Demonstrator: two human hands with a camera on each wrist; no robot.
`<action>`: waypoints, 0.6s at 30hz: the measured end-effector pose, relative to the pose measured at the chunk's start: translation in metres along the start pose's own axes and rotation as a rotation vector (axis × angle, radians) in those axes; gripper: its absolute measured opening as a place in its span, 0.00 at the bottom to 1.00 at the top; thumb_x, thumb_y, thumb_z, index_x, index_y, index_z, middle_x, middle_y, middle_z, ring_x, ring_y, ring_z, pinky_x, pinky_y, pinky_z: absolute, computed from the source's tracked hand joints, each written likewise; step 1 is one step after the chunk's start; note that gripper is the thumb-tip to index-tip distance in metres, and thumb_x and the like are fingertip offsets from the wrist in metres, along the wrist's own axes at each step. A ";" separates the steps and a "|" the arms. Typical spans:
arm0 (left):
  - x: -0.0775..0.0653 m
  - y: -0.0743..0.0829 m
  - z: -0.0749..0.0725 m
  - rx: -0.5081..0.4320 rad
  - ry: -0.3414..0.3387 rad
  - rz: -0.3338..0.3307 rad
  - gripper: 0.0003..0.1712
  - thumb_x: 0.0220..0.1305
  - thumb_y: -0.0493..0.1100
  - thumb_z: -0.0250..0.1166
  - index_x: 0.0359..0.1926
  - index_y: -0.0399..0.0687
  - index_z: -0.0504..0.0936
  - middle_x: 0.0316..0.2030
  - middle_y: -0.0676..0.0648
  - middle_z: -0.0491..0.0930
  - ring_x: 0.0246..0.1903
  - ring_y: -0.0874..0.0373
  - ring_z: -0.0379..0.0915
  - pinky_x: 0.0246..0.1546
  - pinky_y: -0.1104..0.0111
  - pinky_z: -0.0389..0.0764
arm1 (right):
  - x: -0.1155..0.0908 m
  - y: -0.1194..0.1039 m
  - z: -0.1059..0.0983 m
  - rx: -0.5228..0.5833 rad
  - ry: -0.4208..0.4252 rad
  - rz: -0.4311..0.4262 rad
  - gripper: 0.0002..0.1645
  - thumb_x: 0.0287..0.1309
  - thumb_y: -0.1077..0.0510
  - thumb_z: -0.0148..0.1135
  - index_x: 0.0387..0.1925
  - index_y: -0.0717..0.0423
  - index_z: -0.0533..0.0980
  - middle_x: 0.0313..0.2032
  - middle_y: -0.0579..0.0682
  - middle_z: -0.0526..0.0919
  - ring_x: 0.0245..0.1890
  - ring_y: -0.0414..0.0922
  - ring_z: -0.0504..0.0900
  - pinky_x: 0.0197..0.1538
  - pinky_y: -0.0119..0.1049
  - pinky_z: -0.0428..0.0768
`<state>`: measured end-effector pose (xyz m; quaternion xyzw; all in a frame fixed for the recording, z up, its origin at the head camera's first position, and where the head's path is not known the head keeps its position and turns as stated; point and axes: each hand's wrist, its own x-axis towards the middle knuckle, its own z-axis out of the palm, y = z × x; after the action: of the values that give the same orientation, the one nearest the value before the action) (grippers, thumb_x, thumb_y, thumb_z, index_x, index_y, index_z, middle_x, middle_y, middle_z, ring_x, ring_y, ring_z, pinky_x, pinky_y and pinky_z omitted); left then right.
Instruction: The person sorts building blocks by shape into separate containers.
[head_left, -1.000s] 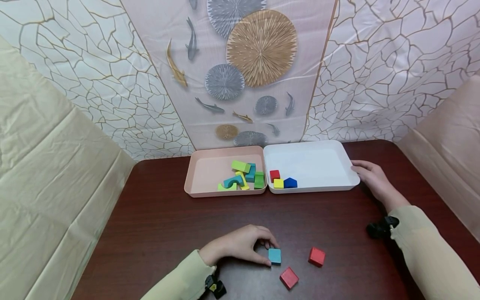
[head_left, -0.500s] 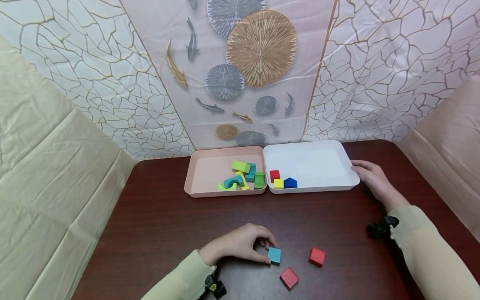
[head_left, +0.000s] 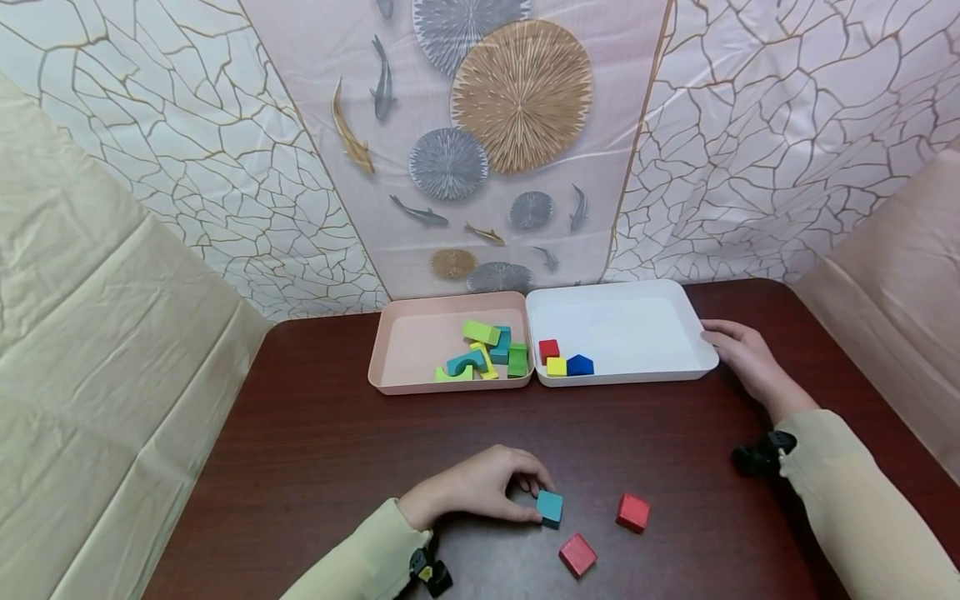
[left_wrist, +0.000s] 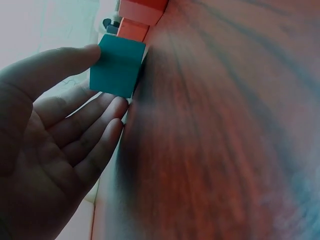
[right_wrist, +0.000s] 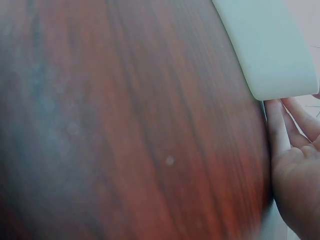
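Observation:
My left hand (head_left: 491,485) pinches a teal cube block (head_left: 550,507) between thumb and fingers, just over the table. In the left wrist view the thumb presses one side of the teal cube (left_wrist: 117,66), and the other fingers lie behind and below it. Two red cube blocks, one nearer (head_left: 578,555) and one farther right (head_left: 633,512), lie to the right of that hand. At the far right, my right hand (head_left: 750,364) holds the right end of a white tray (head_left: 637,321). Some of its fingers (right_wrist: 278,125) reach the tray's end wall in the right wrist view; their tips are partly hidden.
The white tray bears a red block (head_left: 549,351), a yellow block (head_left: 557,367) and a blue pointed block (head_left: 580,366). Against its left side stands a pink tray (head_left: 412,342) with several green, teal and yellow blocks. A patterned cloth (head_left: 480,208) hangs behind the dark table (head_left: 315,433).
The teal cube has risen slightly and tilted in my left hand, which has shifted a little upward. My right hand, the trays and the two red cubes stay in place.

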<state>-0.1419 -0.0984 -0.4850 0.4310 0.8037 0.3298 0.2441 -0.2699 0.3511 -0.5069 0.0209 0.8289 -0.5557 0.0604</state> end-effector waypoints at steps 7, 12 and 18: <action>-0.001 0.000 -0.001 -0.023 0.030 0.002 0.15 0.68 0.41 0.74 0.54 0.47 0.88 0.49 0.50 0.88 0.44 0.72 0.77 0.50 0.81 0.79 | -0.001 -0.001 0.000 0.002 0.004 -0.008 0.43 0.82 0.44 0.51 0.78 0.75 0.58 0.41 0.15 0.74 0.41 0.18 0.76 0.45 0.17 0.78; -0.001 -0.001 0.000 -0.027 0.061 0.007 0.16 0.68 0.40 0.74 0.55 0.47 0.87 0.50 0.49 0.88 0.44 0.70 0.78 0.51 0.81 0.80 | -0.002 -0.003 0.000 0.008 0.006 -0.001 0.43 0.81 0.44 0.51 0.77 0.75 0.58 0.41 0.15 0.74 0.40 0.19 0.77 0.44 0.17 0.79; -0.002 0.000 -0.002 -0.052 0.106 0.010 0.17 0.69 0.39 0.72 0.57 0.46 0.87 0.51 0.49 0.87 0.45 0.69 0.77 0.53 0.79 0.80 | -0.002 -0.003 0.001 -0.008 0.005 0.012 0.44 0.81 0.43 0.51 0.78 0.73 0.58 0.43 0.20 0.72 0.41 0.18 0.76 0.45 0.17 0.78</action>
<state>-0.1424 -0.1004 -0.4841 0.4106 0.8044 0.3741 0.2104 -0.2683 0.3496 -0.5043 0.0270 0.8312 -0.5519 0.0620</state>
